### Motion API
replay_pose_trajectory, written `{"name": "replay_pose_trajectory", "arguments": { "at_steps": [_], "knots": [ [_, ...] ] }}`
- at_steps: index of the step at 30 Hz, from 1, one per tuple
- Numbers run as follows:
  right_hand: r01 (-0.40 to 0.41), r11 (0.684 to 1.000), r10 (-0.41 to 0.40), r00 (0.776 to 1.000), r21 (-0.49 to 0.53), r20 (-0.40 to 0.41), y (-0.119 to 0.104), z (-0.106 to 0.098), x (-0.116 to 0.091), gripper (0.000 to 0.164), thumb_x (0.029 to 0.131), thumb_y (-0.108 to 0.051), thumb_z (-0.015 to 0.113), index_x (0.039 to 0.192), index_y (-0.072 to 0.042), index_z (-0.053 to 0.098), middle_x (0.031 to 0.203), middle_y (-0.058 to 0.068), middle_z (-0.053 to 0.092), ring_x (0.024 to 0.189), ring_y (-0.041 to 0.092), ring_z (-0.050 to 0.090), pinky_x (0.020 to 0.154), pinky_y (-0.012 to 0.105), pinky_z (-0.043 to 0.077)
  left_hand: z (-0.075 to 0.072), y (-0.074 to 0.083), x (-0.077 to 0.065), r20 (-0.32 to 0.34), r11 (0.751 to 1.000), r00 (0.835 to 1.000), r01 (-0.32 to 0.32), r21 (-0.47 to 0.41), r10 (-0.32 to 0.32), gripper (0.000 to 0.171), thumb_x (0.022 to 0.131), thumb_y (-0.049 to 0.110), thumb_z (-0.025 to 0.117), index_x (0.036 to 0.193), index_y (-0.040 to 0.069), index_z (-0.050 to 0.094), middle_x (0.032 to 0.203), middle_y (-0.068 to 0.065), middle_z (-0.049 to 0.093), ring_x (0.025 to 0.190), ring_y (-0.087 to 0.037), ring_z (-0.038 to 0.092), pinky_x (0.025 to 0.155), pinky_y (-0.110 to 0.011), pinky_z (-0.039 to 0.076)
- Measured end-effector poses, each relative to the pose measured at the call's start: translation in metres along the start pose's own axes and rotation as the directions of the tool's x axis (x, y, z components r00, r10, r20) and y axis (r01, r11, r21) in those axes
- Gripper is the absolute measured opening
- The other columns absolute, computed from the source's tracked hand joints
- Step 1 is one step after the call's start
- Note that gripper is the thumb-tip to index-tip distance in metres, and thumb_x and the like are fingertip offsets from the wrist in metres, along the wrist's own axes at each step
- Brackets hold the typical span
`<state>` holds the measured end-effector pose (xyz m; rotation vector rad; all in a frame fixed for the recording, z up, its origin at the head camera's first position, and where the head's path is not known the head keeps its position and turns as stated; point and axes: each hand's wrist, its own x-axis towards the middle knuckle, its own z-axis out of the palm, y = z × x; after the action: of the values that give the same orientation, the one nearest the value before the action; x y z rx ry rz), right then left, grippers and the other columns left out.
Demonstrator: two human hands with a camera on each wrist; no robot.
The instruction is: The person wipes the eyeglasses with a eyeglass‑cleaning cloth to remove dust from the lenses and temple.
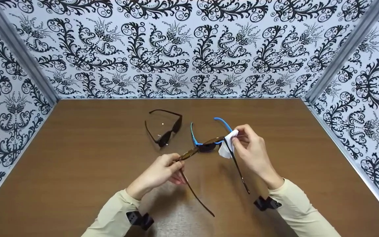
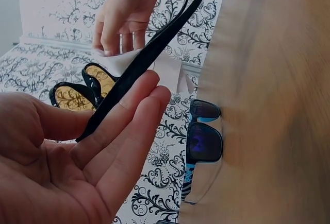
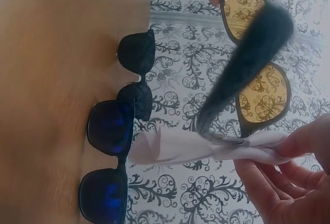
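Yellow-lensed sunglasses (image 1: 189,154) with a dark frame are held up over the table, temples unfolded and pointing toward the person. My left hand (image 1: 160,171) pinches them at the left hinge corner between thumb and fingers. At the opposite corner, my right hand (image 1: 252,151) pinches a white cloth (image 1: 226,148), folded against the frame by the hinge. In the right wrist view the cloth (image 3: 180,147) hangs down from thumb and fingers beside the yellow lens (image 3: 265,95). The left wrist view shows one dark temple (image 2: 139,64) running past the left fingers.
Blue-framed sunglasses (image 1: 207,147) with dark lenses lie on the table (image 1: 94,148) just behind the held pair, partly covered by it. Black sunglasses (image 1: 165,139) lie to their left, temples unfolded. Patterned walls (image 1: 183,49) enclose the table at the back and sides.
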<state>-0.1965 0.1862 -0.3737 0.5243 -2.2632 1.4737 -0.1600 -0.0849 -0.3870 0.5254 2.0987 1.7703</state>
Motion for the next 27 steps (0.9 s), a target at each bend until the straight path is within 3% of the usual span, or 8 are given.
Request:
{"name": "replay_pose_trajectory", "arguments": {
  "at_steps": [4,8,16,27],
  "knots": [
    [-0.004,1.0,0.004,1.0,0.008,-0.006,0.0,0.001,0.0,0.017,0.086,0.013,0.057,0.101,0.005,0.058,0.093,0.015,0.065,0.086,0.026,0.068,0.077,0.025,0.055,0.001,0.0,0.0,0.014,1.0,1.0,-0.005,-0.01,0.005,0.016,0.099,0.001,0.044,0.09,-0.008,0.053,0.074,-0.021,0.066,0.071,-0.038,0.069,0.063,-0.047,0.058],
    [0.002,1.0,-0.002,1.0,0.009,-0.006,0.001,0.001,-0.001,0.017,0.086,0.012,0.058,0.101,0.005,0.058,0.093,0.015,0.066,0.086,0.026,0.068,0.075,0.024,0.055,0.002,-0.001,0.001,0.0,0.999,1.0,-0.006,-0.035,0.006,0.015,0.1,0.001,0.044,0.091,-0.008,0.052,0.075,-0.016,0.065,0.072,-0.038,0.069,0.064,-0.045,0.058],
    [0.005,1.0,-0.005,0.999,0.013,0.036,0.004,0.0,-0.004,0.016,0.086,0.013,0.059,0.101,0.006,0.059,0.094,0.016,0.066,0.087,0.026,0.068,0.074,0.028,0.056,0.0,-0.003,0.003,-0.067,0.996,0.998,0.006,-0.084,-0.012,0.015,0.1,0.003,0.046,0.091,-0.008,0.052,0.072,-0.011,0.063,0.071,-0.034,0.069,0.063,-0.04,0.058],
    [0.008,1.0,-0.009,0.995,0.002,0.101,0.011,-0.001,-0.013,0.017,0.084,0.016,0.06,0.096,0.004,0.059,0.091,0.012,0.067,0.084,0.025,0.068,0.073,0.027,0.056,-0.007,-0.007,0.007,-0.174,0.986,0.984,0.018,-0.166,-0.048,0.015,0.1,0.0,0.044,0.09,-0.009,0.052,0.073,-0.02,0.065,0.069,-0.031,0.07,0.064,-0.04,0.058]
  ]
}}
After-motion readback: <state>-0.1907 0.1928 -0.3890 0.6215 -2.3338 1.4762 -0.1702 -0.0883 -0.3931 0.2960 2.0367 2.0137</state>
